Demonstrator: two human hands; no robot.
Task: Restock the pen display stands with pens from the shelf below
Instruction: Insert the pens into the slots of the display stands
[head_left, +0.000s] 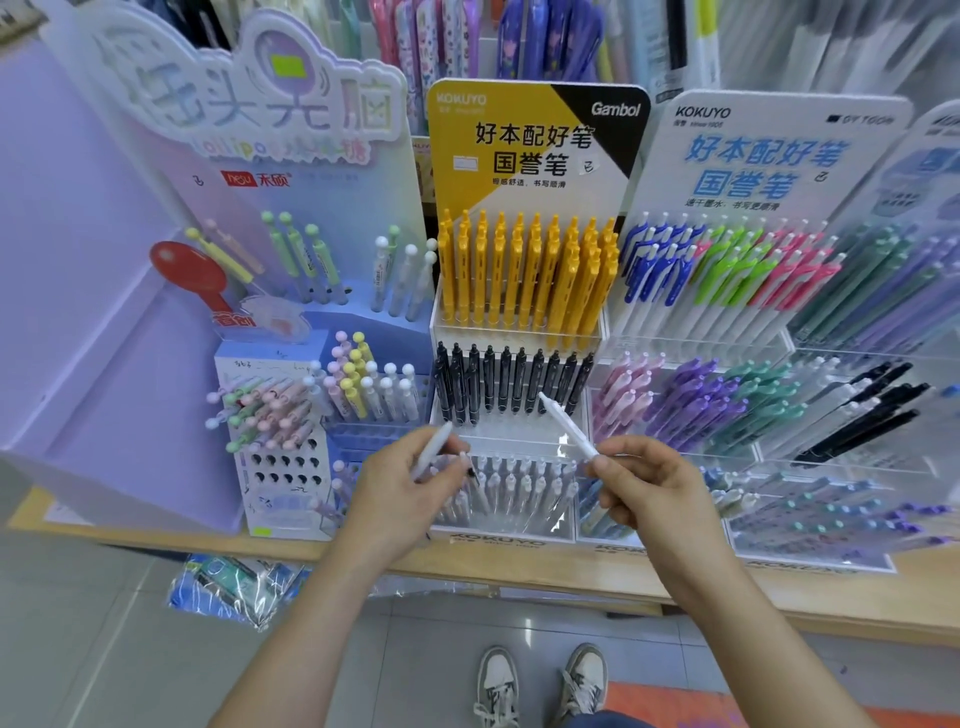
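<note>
The left hand (405, 488) curls its fingers round a white pen (434, 448) tilted toward 1 o'clock. The right hand (654, 491) pinches a second pen (563, 426) pointing toward 11 o'clock, in front of the display stand (519, 439).

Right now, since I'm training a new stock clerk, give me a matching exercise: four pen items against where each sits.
Things: 1 yellow pens; 2 black pens; 3 white pen; 4 green-clipped pens.
Places: A in the right hand; B Gambol stand, top tier; C white Kokuyo stand; D tier below the yellow ones.
Pairs: 1-B, 2-D, 3-A, 4-C.
</note>
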